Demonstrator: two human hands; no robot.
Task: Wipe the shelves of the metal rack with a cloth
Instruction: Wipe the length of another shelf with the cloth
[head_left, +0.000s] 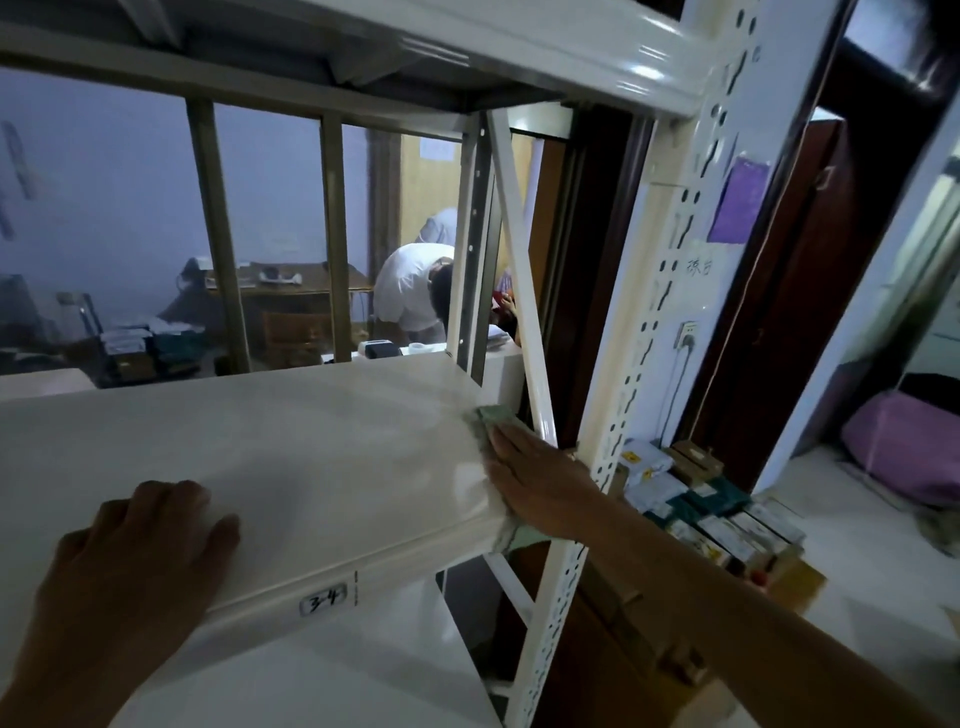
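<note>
Right hand (535, 483) lies flat, fingers straight, palm down on a pale green cloth (493, 418) at the right end of the glossy white metal shelf (291, 457); cloth pokes out past the fingertips toward the back corner and also hangs over the shelf's front edge just under the wrist. Left hand (130, 551) rests on the front edge of the same shelf well to the left of the right hand, fingers loosely bent over the top, thumb stretched out along the surface, holding nothing. Below the left thumb, on the shelf's front lip, a small handwritten label (323, 604) reads "3-4". Just right of the right hand stands the white perforated upright post (670, 312) of the rack, with a white diagonal brace (524, 312) crossing above the fingers. Another white shelf (467, 47) runs overhead. Beyond the right forearm, low down, stacked small boxes (722, 525) sit on a surface. Behind the rack, above the right hand, a person in a white top (410, 291) bends over. A purple paper (737, 200) is stuck up near the post.
</note>
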